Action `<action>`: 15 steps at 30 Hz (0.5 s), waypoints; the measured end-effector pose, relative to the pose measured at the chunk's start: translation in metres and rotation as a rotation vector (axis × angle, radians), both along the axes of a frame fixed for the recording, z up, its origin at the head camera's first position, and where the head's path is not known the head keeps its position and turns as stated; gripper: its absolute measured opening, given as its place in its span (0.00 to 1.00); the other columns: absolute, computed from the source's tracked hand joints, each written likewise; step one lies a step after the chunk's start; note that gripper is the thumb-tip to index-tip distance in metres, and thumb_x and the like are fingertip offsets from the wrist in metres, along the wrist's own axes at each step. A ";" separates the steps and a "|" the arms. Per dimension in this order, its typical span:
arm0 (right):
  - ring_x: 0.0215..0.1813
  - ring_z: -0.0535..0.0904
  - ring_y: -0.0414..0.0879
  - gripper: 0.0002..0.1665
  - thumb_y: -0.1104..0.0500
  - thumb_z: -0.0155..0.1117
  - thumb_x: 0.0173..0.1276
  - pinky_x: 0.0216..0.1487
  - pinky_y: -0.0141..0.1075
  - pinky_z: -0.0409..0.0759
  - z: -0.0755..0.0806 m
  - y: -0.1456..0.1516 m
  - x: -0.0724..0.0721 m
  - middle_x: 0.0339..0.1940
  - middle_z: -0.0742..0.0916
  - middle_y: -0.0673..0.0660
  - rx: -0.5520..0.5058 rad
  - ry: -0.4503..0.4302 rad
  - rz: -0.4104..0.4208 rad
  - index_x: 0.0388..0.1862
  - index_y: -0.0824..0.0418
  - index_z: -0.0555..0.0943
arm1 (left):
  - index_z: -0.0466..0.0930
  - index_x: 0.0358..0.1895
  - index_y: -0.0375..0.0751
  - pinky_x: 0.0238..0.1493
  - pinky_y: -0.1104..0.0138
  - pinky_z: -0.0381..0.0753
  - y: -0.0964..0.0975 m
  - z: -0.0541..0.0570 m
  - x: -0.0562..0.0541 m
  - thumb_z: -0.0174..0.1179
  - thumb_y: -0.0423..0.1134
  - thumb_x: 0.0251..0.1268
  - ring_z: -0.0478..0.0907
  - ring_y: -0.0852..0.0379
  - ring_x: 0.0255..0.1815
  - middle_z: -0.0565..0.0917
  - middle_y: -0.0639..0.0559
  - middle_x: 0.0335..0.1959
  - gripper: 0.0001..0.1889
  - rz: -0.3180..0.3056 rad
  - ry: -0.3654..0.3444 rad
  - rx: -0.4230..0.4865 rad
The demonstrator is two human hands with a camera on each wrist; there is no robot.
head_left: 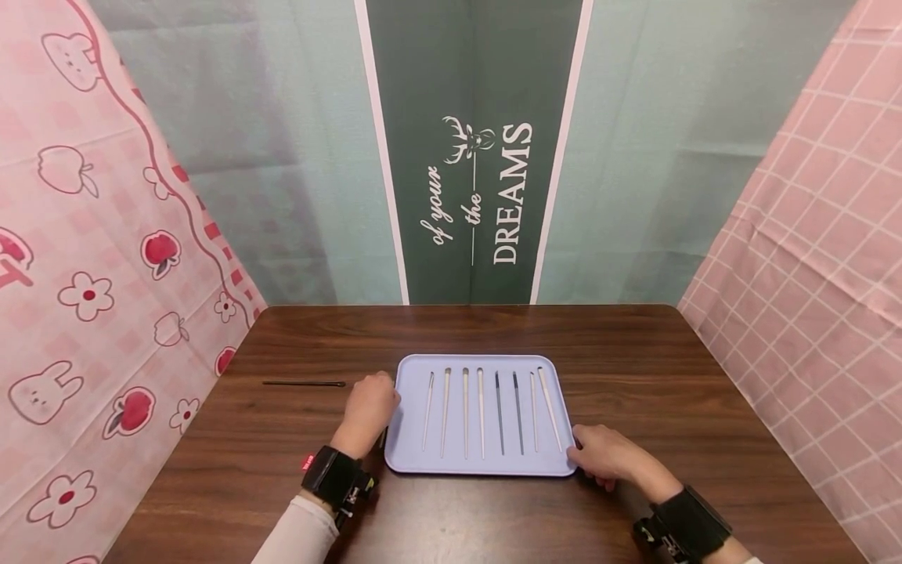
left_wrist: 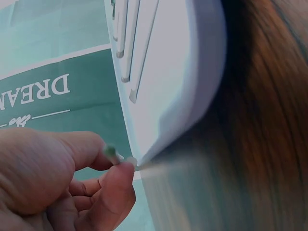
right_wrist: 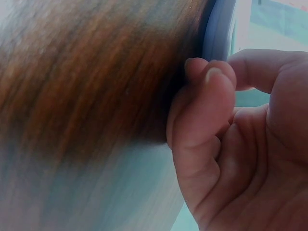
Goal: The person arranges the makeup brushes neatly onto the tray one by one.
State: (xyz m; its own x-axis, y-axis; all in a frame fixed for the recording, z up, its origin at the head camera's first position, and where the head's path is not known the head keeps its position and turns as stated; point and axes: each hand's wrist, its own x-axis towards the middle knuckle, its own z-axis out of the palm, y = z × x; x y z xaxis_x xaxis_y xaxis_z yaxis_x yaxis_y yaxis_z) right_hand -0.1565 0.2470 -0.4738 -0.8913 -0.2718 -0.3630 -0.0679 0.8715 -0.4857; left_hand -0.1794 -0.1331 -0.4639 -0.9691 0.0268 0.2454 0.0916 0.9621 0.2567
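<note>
A pale purple tray [head_left: 510,468] lies on the table with several slim makeup brushes [head_left: 465,407] side by side on it, some light, some dark blue. My left hand [head_left: 369,403] is at the tray's left edge. In the left wrist view its thumb and index finger pinch a thin makeup brush [left_wrist: 110,152], seen almost end-on with a greenish tip; most of it is hidden. At the tray's front right corner, my right hand [head_left: 606,454] pinches the rim [right_wrist: 219,36] between thumb and fingers.
One dark, thin brush [head_left: 304,383] lies crosswise on the brown wooden table [head_left: 479,521], left of the tray. A green curtain [head_left: 303,157] hangs behind the table, with pink patterned cloths at both sides.
</note>
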 end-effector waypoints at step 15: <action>0.16 0.75 0.46 0.10 0.60 0.60 0.69 0.15 0.37 0.76 -0.001 0.001 -0.001 0.17 0.78 0.55 0.002 0.004 -0.001 0.28 0.59 0.72 | 0.81 0.29 0.28 0.28 0.52 0.82 0.020 -0.003 -0.010 0.64 0.30 0.60 0.84 0.40 0.26 0.82 0.39 0.24 0.07 0.018 -0.052 -0.016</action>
